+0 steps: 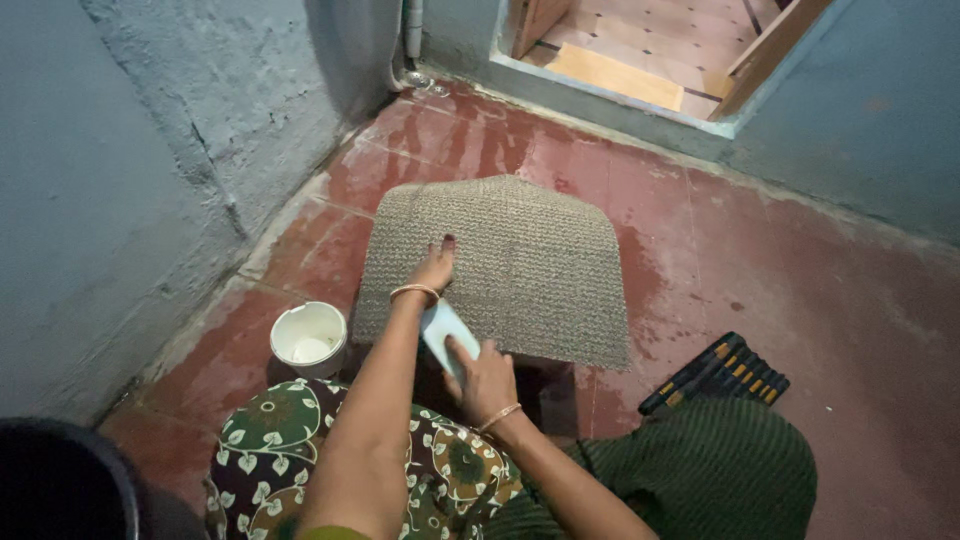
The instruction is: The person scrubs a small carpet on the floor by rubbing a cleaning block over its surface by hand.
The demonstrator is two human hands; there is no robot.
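A grey-brown woven mat (530, 260) lies flat on the wet red floor (800, 300). My left hand (436, 266) presses down on the mat's near left part, fingers flat, a bangle on the wrist. My right hand (486, 378) is at the mat's near edge and grips a pale, flat, rounded block (443, 330), which looks like a bar of soap. The block rests tilted against the mat's edge, just beside my left wrist. My knees, in patterned and green cloth, fill the bottom of the view.
A small white cup (310, 338) stands on the floor left of the mat. A black brush with yellow bristles (716, 374) lies to the right. A dark bucket (60, 485) sits bottom left. Painted walls close in left and right; a raised doorway step (610, 90) is ahead.
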